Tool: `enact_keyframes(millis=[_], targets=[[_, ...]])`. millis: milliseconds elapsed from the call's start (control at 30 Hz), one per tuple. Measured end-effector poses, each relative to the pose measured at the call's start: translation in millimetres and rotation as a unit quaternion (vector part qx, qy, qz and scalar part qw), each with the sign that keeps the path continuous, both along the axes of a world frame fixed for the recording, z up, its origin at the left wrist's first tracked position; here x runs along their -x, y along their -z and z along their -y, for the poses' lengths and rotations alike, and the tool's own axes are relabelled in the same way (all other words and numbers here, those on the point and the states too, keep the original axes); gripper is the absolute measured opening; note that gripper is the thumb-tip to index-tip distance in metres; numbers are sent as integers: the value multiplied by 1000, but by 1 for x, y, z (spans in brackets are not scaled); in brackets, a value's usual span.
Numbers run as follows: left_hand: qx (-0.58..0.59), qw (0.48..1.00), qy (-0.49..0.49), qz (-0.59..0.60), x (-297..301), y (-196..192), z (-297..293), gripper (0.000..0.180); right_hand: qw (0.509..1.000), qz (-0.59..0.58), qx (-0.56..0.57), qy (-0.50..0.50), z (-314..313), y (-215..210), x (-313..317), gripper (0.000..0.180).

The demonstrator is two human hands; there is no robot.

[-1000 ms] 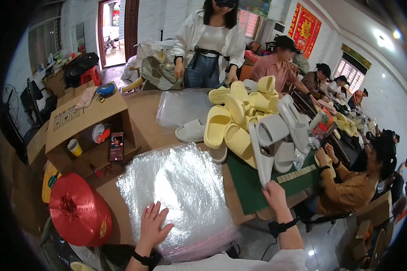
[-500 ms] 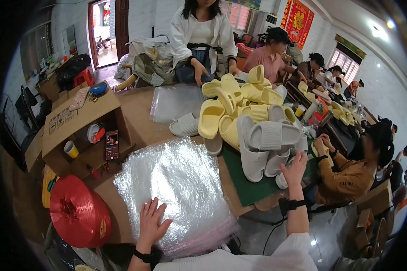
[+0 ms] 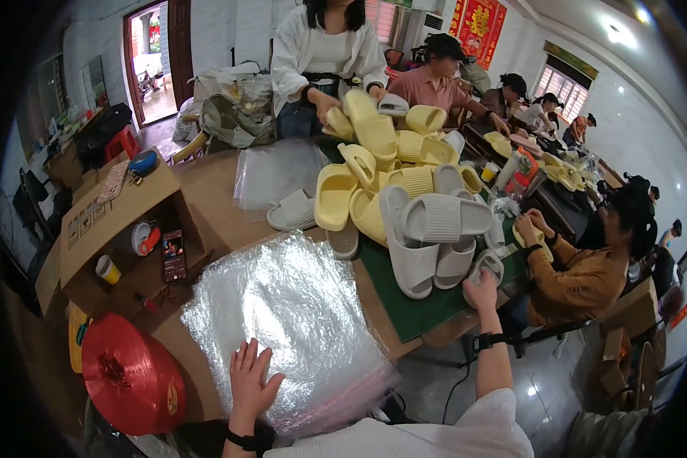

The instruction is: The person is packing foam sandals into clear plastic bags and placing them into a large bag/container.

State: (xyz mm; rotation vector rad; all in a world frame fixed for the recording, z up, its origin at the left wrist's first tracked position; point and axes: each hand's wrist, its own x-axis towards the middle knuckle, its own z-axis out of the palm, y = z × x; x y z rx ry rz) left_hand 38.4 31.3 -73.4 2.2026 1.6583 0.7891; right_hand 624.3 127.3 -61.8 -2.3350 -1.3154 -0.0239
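My left hand (image 3: 252, 378) lies flat, fingers spread, on a stack of clear plastic bags (image 3: 290, 320) at the near edge of the table. My right hand (image 3: 482, 290) is stretched out to the right and grips the end of a pale grey slipper (image 3: 487, 265) at the near edge of the slipper pile. The pile holds grey slippers (image 3: 427, 229) in front and yellow slippers (image 3: 374, 145) behind, on a green mat (image 3: 420, 309).
An open cardboard box (image 3: 122, 221) at left holds a phone (image 3: 173, 254), a cup and tape. A red twine spool (image 3: 130, 378) sits at lower left. A second bag stack (image 3: 278, 172) lies farther back. Several people work around the table, one seated at right (image 3: 580, 275).
My right hand has moved from the table's near edge up and right to the slipper pile and taken hold of a grey slipper. My left hand stays on the bags.
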Motion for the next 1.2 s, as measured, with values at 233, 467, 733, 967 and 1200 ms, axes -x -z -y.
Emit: enact_keyframes(millis=[233,467,733,967,1200], targets=[[6,1000,-3,3,-4,-4,-1,56,974,136,-52,174,-40,-10,-46,62],[23,999,-25,-4,2,-5,6,56,942,-136,20,306,-37,10,-62,46],[9,1000,-10,2,-2,-2,1,53,859,-79,-450,232,32,13,-113,46],[1,1000,-13,-18,-4,-2,0,53,814,-31,-571,-104,58,-116,-40,51],[-11,1000,-8,0,0,-6,0,54,818,-261,-464,-219,68,-175,104,49]])
